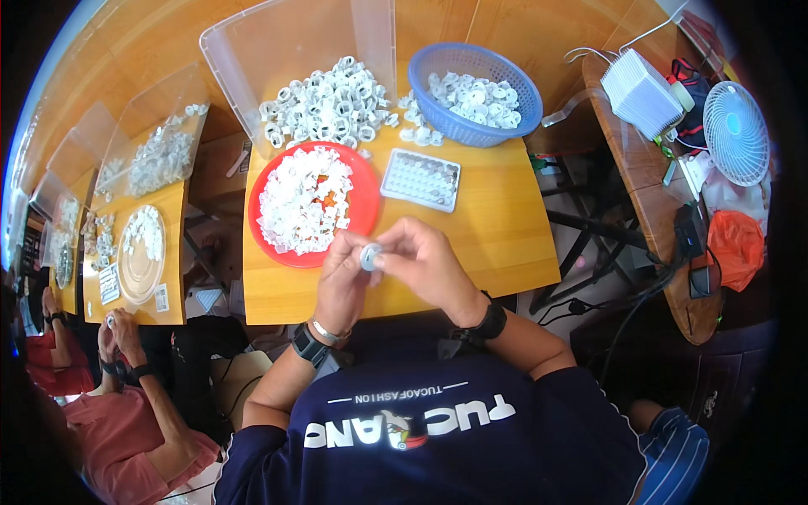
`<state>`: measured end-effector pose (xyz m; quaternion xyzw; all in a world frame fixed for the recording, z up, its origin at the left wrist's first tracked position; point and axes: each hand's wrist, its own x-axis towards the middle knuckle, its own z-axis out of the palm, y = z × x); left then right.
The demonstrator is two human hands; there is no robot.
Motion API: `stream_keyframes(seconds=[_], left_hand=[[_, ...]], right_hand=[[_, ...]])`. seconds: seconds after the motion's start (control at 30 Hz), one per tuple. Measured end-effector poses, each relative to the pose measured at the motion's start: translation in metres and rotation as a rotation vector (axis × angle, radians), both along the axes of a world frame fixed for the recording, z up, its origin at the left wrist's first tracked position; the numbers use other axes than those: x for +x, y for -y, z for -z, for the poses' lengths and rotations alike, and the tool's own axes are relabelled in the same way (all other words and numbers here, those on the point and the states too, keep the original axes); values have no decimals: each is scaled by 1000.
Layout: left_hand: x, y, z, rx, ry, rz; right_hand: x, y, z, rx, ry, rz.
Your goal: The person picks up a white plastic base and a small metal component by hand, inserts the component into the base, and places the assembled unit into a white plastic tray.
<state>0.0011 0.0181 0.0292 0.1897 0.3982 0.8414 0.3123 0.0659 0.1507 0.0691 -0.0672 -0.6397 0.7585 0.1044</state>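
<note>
In front of my chest, a small round white-grey plastic part (370, 257) sits between my two hands. My left hand (339, 282) pinches it from the left, fingers closed. From the right, the thumb and fingertips of my right hand (421, 258) press on the same part. Just beyond the hands lies a red round plate (367, 178), heaped with small white plastic pieces (290, 202). To its right is a white rectangular tray (396, 195) with rows of small pale parts.
White ring-shaped parts (328, 105) pile up beside a clear plastic bin (299, 34). A blue basket (475, 135) holds round white parts. At far right, a side table (673, 290) carries a fan (736, 133) and cables. Another person's hands (122, 337) work at the left table.
</note>
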Motion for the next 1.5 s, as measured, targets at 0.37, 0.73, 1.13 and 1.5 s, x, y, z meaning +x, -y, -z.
stream_keyframes(seconds=[0.37, 0.73, 1.13, 1.5], left_hand=[[-11, -2, 13, -122, -10, 32], [-12, -11, 21, -36, 118, -22], [-12, -17, 18, 24, 75, -73], [-13, -12, 22, -100, 62, 15]], right_hand=[[-9, -5, 14, -150, 111, 8], [-20, -8, 24, -143, 135, 18], [-18, -1, 25, 20, -9, 175], [-13, -16, 25, 179, 100, 80]])
